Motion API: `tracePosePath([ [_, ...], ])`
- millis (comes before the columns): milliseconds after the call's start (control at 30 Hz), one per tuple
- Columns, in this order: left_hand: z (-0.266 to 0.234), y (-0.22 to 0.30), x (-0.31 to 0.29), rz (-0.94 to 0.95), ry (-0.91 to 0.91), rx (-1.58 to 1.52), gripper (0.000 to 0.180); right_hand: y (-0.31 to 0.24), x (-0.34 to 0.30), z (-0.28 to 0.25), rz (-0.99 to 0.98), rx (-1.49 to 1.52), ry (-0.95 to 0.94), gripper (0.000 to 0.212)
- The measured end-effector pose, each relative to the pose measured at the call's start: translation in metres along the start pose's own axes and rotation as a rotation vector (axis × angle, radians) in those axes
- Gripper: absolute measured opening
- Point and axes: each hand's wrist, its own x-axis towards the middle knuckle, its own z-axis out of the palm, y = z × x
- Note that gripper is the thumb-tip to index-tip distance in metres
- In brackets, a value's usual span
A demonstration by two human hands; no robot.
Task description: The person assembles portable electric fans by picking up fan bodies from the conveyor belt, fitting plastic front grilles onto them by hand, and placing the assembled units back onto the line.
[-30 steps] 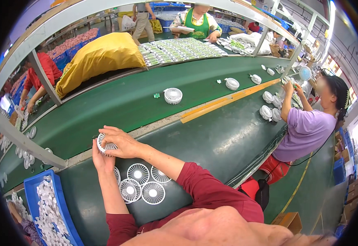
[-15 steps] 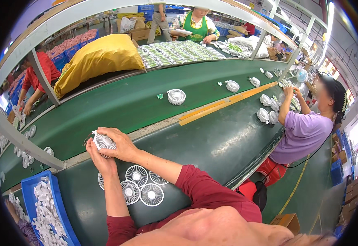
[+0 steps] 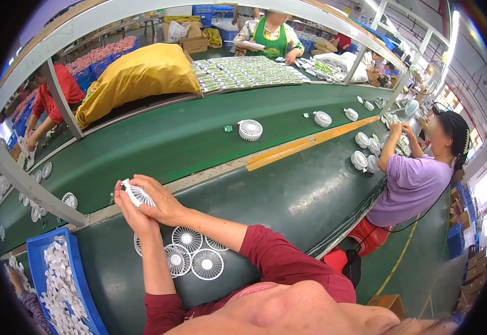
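Note:
Between both palms, above the near edge of the belt, I hold a white round fan head (image 3: 138, 195) with a slatted grille. My left hand (image 3: 133, 215) presses it from the near left side, fingers closed against its rim. My right hand (image 3: 162, 202) wraps over it from the right and hides much of its body. Below my forearms, several loose white fan grilles (image 3: 207, 264) lie flat on the dark green worktable (image 3: 288, 190), some overlapping and partly covered by my arms.
A blue bin (image 3: 82, 279) of small white parts stands at the left. Beyond the table, a green conveyor belt (image 3: 187, 139) carries fan heads (image 3: 250, 130) and small green circuit boards (image 3: 228, 129). A co-worker in purple (image 3: 413, 184) sits at the right. A frame post (image 3: 37, 195) rises at left.
The fan head in my hands has tilted, its grille now seen more edge-on, and my right fingers have closed further over it. Fan heads on the belt have shifted right.

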Motion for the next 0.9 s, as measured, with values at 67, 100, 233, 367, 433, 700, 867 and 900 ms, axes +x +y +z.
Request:
tracePosePath([
  [67,-0.005,-0.005,0.0,0.099,-0.017,0.073,0.037,-0.004,0.001,0.002,0.011,0.066,0.016,0.061],
  [100,-0.007,-0.007,0.0,0.197,-0.039,0.143,0.037,-0.004,0.001,0.003,0.038,0.155,0.01,0.061],
  [233,-0.002,-0.007,-0.001,0.292,-0.01,0.243,0.034,-0.004,0.004,0.004,0.052,0.267,-0.003,0.058],
  [367,-0.022,-0.021,0.017,0.255,-0.056,0.467,0.038,0.015,0.006,0.003,0.17,0.24,-0.014,0.054],
  [433,-0.04,-0.044,0.028,0.246,-0.134,0.711,0.039,0.033,0.011,-0.009,0.21,0.094,0.036,0.046],
  [700,-0.034,-0.045,0.011,0.292,-0.492,1.216,0.029,0.121,-0.023,-0.09,0.307,-0.867,0.481,0.058],
  [867,-0.044,-0.06,0.002,0.274,-0.52,1.347,0.025,0.117,-0.02,-0.075,0.255,-0.735,0.462,0.033],
  [900,-0.046,-0.061,0.002,0.255,-0.535,1.344,0.024,0.114,-0.018,-0.075,0.106,-0.698,0.481,0.024],
])
